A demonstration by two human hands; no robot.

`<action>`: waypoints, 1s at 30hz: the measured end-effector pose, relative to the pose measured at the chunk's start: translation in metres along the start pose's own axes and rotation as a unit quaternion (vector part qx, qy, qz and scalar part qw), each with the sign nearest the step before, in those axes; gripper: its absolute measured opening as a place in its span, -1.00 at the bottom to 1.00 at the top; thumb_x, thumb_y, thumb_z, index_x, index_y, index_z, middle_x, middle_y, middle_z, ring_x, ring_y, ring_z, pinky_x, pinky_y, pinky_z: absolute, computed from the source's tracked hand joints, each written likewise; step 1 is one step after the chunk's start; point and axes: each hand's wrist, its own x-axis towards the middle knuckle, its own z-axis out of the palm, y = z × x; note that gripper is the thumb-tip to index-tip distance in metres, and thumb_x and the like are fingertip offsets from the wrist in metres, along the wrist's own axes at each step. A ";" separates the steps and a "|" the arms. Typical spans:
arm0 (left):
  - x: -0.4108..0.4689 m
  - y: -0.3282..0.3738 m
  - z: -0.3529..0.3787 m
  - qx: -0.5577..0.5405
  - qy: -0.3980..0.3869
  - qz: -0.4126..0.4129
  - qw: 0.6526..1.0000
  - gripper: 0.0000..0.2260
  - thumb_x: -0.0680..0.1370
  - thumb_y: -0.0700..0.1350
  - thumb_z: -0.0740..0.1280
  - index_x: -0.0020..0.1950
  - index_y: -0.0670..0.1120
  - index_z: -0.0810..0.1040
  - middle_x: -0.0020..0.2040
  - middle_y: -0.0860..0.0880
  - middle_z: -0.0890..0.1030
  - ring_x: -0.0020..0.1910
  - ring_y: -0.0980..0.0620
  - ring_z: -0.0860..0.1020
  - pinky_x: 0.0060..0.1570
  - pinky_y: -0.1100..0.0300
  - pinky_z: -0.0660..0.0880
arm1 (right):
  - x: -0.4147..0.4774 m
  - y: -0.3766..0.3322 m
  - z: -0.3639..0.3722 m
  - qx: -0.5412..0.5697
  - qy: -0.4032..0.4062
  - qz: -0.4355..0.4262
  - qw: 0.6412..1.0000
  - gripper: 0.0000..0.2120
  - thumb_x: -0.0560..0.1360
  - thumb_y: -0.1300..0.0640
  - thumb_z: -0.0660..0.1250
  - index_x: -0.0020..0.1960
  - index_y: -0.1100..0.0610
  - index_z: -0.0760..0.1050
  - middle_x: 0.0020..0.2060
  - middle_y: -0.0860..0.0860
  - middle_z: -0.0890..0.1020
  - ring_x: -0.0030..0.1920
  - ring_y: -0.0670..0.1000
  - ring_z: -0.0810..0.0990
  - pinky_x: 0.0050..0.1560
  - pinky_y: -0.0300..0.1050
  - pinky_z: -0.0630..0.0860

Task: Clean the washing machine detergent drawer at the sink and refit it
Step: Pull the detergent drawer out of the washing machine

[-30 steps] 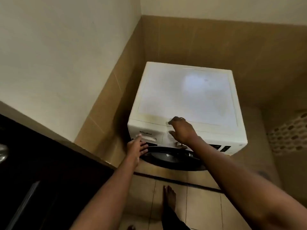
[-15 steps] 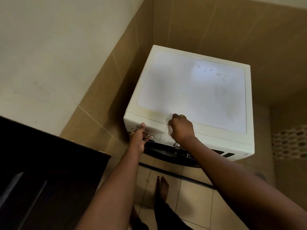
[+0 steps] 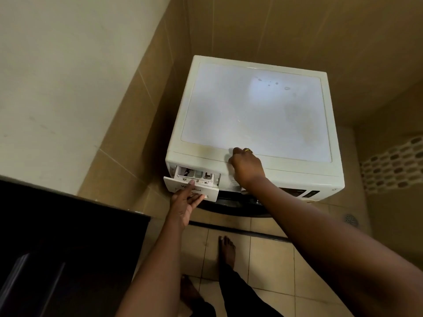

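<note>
Head view. Washer (image 3: 251,110) stands in a tiled corner. Drawer (image 3: 206,183) sits part-way out of its slot, upper left of the washer front. Left hand (image 3: 184,202) pinches the drawer front, thumb on top, fingers under the lip. Right hand (image 3: 246,167), fingers curled and holding nothing, braces on the washer's top edge. Best method: pull straight and level, probably pressing a release catch. Drawer is white, with several compartments and dark marks in the left one.

Head-worn view, steeply down, over washing machine (image 3: 254,106)
</note>
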 end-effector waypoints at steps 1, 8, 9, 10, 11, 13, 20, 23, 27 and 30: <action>-0.005 -0.003 -0.007 0.003 -0.005 -0.003 1.000 -0.67 0.45 -0.16 0.56 0.16 -0.20 0.60 0.09 -0.20 0.61 0.06 -0.15 0.61 0.12 -0.10 0.65 | 0.000 0.000 0.000 0.002 0.003 0.001 1.000 -0.67 0.42 0.44 0.30 0.10 0.19 0.63 0.09 0.08 0.52 0.16 0.21 0.49 -0.18 0.00 0.52; -0.039 -0.021 -0.042 0.005 0.000 -0.023 1.000 -0.56 0.36 -0.14 0.59 0.14 -0.25 0.54 0.14 -0.33 0.59 0.16 -0.26 0.61 0.19 -0.16 0.61 | -0.007 -0.002 0.009 0.006 0.020 0.024 1.000 -0.69 0.43 0.46 0.30 0.08 0.20 0.61 0.10 0.09 0.50 0.16 0.20 0.47 -0.22 0.00 0.49; -0.042 -0.023 -0.044 0.005 0.002 -0.024 1.000 -0.56 0.36 -0.15 0.58 0.15 -0.25 0.54 0.16 -0.35 0.59 0.17 -0.27 0.62 0.19 -0.16 0.62 | -0.009 -0.002 0.010 0.008 0.020 0.025 0.999 -0.69 0.42 0.47 0.31 0.08 0.20 0.60 0.11 0.08 0.50 0.17 0.20 0.47 -0.21 0.01 0.51; -0.045 -0.025 -0.048 0.003 0.003 -0.023 1.000 -0.56 0.36 -0.15 0.58 0.16 -0.25 0.54 0.19 -0.35 0.59 0.18 -0.27 0.63 0.19 -0.16 0.62 | -0.010 -0.001 0.012 0.011 0.019 0.024 0.999 -0.66 0.40 0.47 0.32 0.09 0.19 0.60 0.13 0.07 0.50 0.18 0.20 0.46 -0.19 0.03 0.55; -0.048 -0.026 -0.050 0.001 0.003 -0.023 1.000 -0.56 0.37 -0.15 0.57 0.17 -0.25 0.54 0.22 -0.34 0.60 0.18 -0.27 0.63 0.21 -0.16 0.61 | -0.011 -0.001 0.013 0.015 0.019 0.023 0.999 -0.64 0.39 0.47 0.33 0.11 0.18 0.61 0.15 0.06 0.50 0.19 0.19 0.45 -0.16 0.04 0.58; -0.052 -0.028 -0.055 -0.002 0.002 -0.024 1.000 -0.55 0.39 -0.16 0.55 0.20 -0.24 0.52 0.24 -0.35 0.60 0.20 -0.28 0.63 0.25 -0.18 0.58 | -0.013 -0.001 0.015 0.020 0.019 0.023 0.999 -0.60 0.39 0.48 0.33 0.14 0.17 0.61 0.17 0.05 0.49 0.22 0.18 0.44 -0.12 0.06 0.61; -0.053 -0.028 -0.055 -0.001 0.007 -0.033 0.999 -0.62 0.51 -0.22 0.49 0.29 -0.27 0.52 0.25 -0.34 0.59 0.23 -0.30 0.61 0.28 -0.19 0.56 | -0.027 -0.004 0.021 0.155 0.073 0.064 0.983 -0.69 0.50 0.22 0.39 0.24 0.10 0.61 0.22 0.05 0.56 0.25 0.15 0.49 0.08 0.05 0.58; -0.052 -0.027 -0.057 0.005 0.004 -0.036 0.999 -0.69 0.53 -0.22 0.48 0.24 -0.27 0.56 0.23 -0.32 0.62 0.23 -0.29 0.62 0.25 -0.15 0.58 | -0.060 -0.032 0.046 0.326 0.172 0.178 0.912 -0.88 0.57 0.10 0.34 0.04 0.04 0.65 -0.06 -0.04 0.67 -0.05 -0.01 0.63 -0.04 -0.08 0.61; -0.051 -0.024 -0.060 0.026 -0.005 -0.031 0.999 -0.63 0.54 -0.21 0.48 0.33 -0.26 0.55 0.21 -0.29 0.66 0.19 -0.23 0.66 0.15 -0.07 0.65 | -0.064 -0.070 0.084 0.535 0.027 0.336 0.775 -0.83 0.57 0.00 0.40 -0.13 0.07 0.63 -0.20 -0.01 0.68 -0.11 0.06 0.68 0.06 0.07 0.67; -0.049 -0.022 -0.062 0.042 -0.008 -0.036 0.998 -0.62 0.54 -0.18 0.48 0.32 -0.26 0.55 0.09 -0.24 0.70 0.18 -0.22 0.67 0.13 -0.04 0.66 | -0.047 -0.084 0.094 0.603 -0.001 0.372 0.706 -0.75 0.55 -0.14 0.42 -0.16 0.02 0.57 -0.23 -0.01 0.61 -0.18 0.03 0.60 0.05 0.05 0.63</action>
